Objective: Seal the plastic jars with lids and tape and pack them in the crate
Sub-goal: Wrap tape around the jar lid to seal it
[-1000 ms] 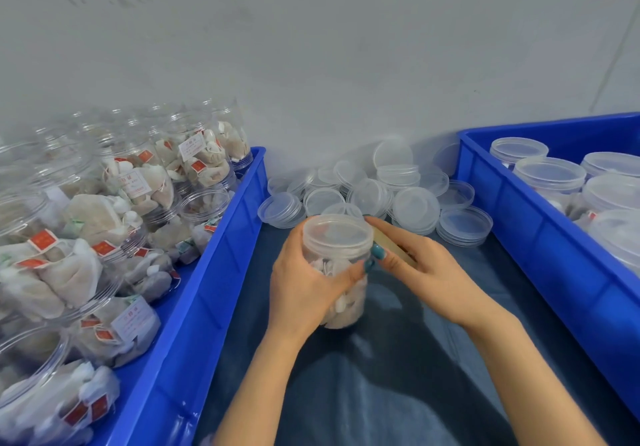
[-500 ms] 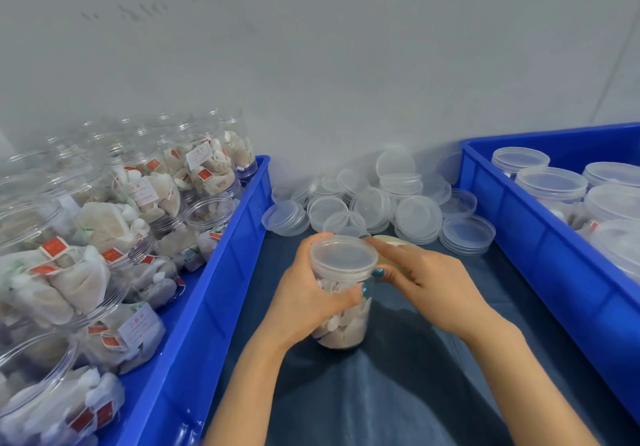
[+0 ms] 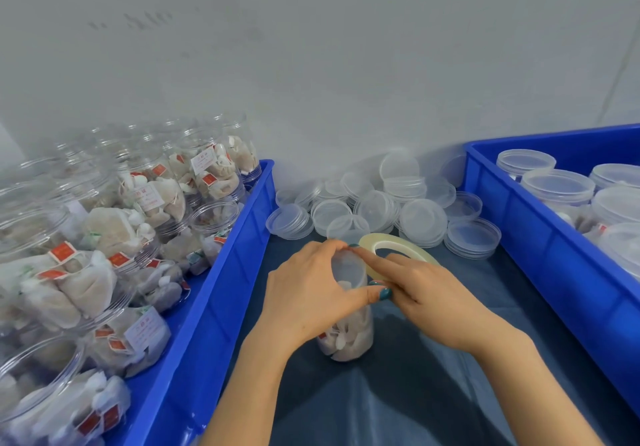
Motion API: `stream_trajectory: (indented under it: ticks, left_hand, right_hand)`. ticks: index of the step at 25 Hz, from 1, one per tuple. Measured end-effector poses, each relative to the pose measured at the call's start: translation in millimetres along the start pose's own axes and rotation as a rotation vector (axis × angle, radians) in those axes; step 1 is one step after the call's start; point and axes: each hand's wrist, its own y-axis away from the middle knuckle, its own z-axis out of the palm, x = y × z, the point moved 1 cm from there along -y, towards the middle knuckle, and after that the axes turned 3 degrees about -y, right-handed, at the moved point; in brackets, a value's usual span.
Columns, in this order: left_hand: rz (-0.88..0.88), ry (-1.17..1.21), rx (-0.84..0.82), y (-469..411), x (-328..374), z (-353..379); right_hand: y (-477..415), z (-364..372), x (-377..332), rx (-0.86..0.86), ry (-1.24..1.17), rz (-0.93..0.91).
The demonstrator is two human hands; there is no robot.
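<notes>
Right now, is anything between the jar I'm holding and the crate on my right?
Only your right hand with the tape roll, beside the jar. The cloth up to the crate wall shows nothing else.

two hands are in view, the left hand (image 3: 311, 293) and the right hand (image 3: 426, 293). between them there is one jar (image 3: 349, 338) filled with sachets, and one roll of tape (image 3: 398, 248). two blue crates sit on the table (image 3: 450, 393): the left crate (image 3: 214, 307) and the right crate (image 3: 554, 255). the right crate shows five lidded jars (image 3: 557, 186) before the edge of view cuts it off. the left crate holds well over a dozen open jars (image 3: 214, 213); the far ones blur together, so there is no exact count. loose lids (image 3: 422, 220) lie in roughly fifteen stacks and singles, too overlapped to count one by one.
</notes>
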Motion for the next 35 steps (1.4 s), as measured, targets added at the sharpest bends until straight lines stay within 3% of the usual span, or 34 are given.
stream_trajectory:
  ticks: [4, 12, 14, 16, 18, 21, 25, 29, 30, 32, 34, 35]
  left_hand:
    - [0.039, -0.024, 0.026, 0, -3, 3]
    - [0.036, -0.022, 0.061, -1, 8, -2]
    - [0.065, 0.039, 0.050, 8, 11, -3]
    - [0.116, 0.117, 0.026, 27, 18, 1]
    - [0.110, 0.116, 0.012, 30, 21, 3]
    - [0.078, 0.054, -0.020, 14, 28, 4]
    - [0.057, 0.053, 0.027, 5, 25, 7]
    - [0.005, 0.105, 0.083, 2, 23, 9]
    - [0.001, 0.112, 0.092, 3, 21, 10]
    - [0.023, 0.119, 0.120, 5, 19, 13]
    - [0.029, 0.197, 0.177, 6, 13, 16]
    - [0.011, 0.291, 0.210, 6, 12, 18]
  right_hand:
    - [4, 8, 0, 0.017, -0.071, -0.056]
    - [-8, 22, 5, 0.324, 0.202, -0.163]
    - [-14, 20, 22, 0.383, 0.262, -0.019]
    - [-13, -2, 57, 0.459, 0.123, 0.290]
    - [-14, -16, 66, 0.569, 0.007, 0.211]
    - [-25, -1, 44, 0.436, 0.166, -0.070]
    - [-16, 25, 38, 0.164, 0.278, -0.026]
    - [-6, 31, 39, -0.026, 0.182, -0.011]
    - [-3, 32, 36, -0.110, 0.148, 0.001]
    - [5, 31, 25, -0.222, -0.171, 0.032]
    - [9, 30, 2, -0.160, -0.494, 0.030]
    - [9, 32, -7, -0.070, -0.547, 0.019]
